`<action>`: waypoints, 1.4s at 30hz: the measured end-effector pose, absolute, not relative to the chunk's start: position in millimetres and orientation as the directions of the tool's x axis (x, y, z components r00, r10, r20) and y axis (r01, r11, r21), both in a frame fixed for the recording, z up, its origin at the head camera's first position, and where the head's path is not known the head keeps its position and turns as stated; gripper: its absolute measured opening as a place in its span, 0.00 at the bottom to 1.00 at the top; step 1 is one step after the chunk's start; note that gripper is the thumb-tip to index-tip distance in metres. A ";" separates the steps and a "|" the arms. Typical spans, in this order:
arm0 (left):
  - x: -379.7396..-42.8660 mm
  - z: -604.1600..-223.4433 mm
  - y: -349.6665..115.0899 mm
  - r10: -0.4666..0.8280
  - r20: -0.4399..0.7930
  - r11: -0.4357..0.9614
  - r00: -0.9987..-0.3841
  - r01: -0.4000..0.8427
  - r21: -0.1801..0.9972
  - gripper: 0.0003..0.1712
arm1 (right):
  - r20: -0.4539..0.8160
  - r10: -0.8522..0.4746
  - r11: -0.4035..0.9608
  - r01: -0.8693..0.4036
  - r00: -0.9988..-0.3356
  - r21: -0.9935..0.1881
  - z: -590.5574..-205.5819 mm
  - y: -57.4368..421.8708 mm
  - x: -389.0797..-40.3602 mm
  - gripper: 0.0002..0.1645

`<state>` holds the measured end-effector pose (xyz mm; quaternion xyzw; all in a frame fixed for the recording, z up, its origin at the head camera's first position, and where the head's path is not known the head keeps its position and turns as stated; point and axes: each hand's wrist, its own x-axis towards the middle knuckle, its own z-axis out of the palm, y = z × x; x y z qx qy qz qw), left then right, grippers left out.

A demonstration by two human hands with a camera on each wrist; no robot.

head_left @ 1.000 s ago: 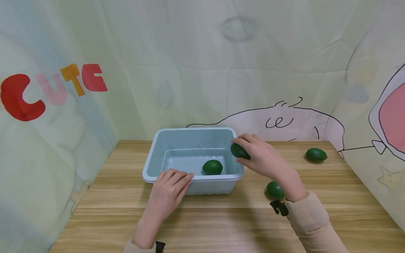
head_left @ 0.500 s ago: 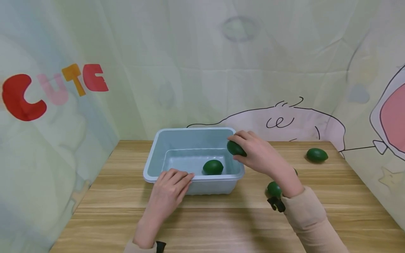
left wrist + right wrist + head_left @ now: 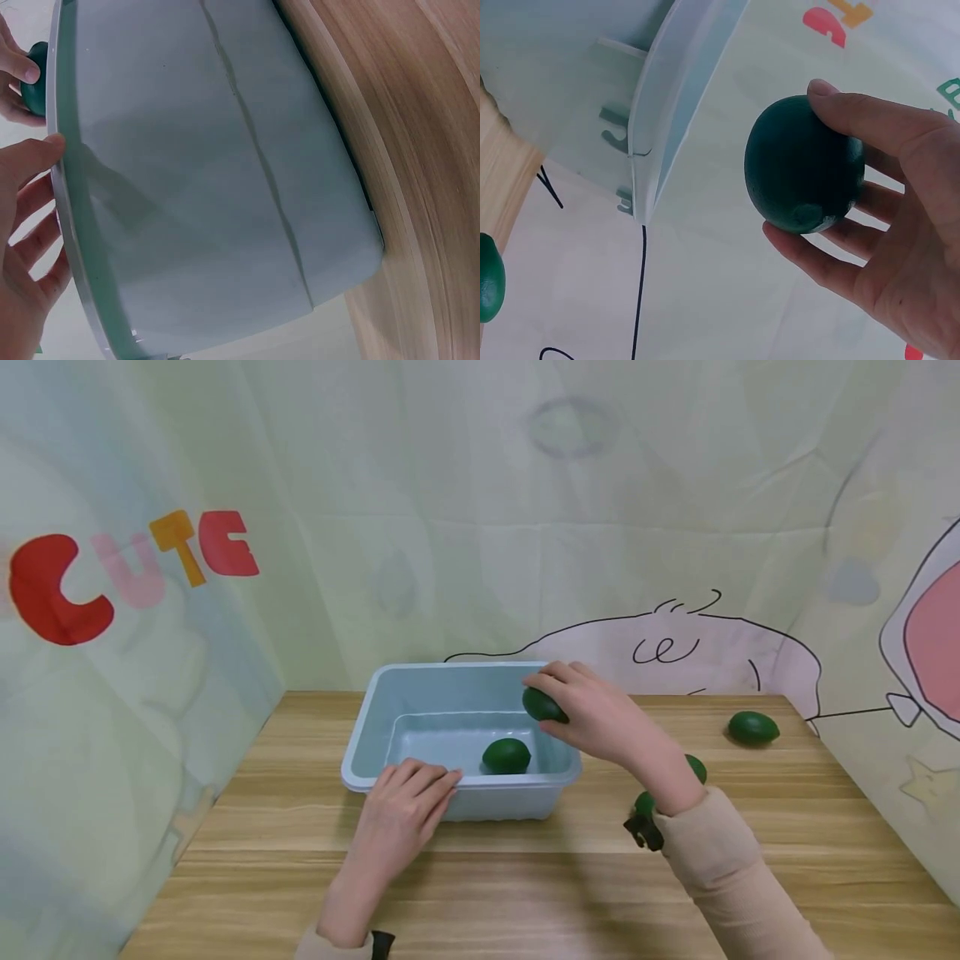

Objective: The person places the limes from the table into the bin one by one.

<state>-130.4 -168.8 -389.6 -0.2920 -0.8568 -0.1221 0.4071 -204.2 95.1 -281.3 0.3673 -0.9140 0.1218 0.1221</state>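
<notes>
A dark green lime [image 3: 543,705] is held in my right hand [image 3: 592,714], over the right side of a light blue plastic tub [image 3: 498,797]. In the right wrist view the thumb and fingertips grip this lime [image 3: 802,165] around its sides. A second lime [image 3: 506,757] lies on the tub's floor near the front right. My left hand [image 3: 405,806] grips the tub's near rim. The left wrist view shows its thumb in front of the rim [image 3: 67,202] and the other fingers behind it.
To the right of the tub, several limes rest on the wooden table [image 3: 525,893]: one lime [image 3: 753,728] at the back right and two partly hidden by the right forearm [image 3: 671,777]. A printed curtain [image 3: 465,527] hangs behind and along the sides.
My right hand has moved left and slightly up with its lime, from the tub's right edge to above the inside. The left hand and tub keep their places.
</notes>
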 end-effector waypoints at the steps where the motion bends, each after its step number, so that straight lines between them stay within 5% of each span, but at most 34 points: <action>1: -130.5 -389.6 -168.8 0.401 0.769 0.799 -0.497 0.600 -0.029 0.15 | 0.312 -0.645 0.698 -0.704 -0.698 -0.133 -281.0 94.0 -204.8 0.31; 42: -129.8 -388.6 -167.5 0.405 0.771 0.796 -0.491 0.605 -0.032 0.15 | 0.191 -0.785 0.597 -0.802 -0.590 -0.022 -299.9 52.8 -219.3 0.32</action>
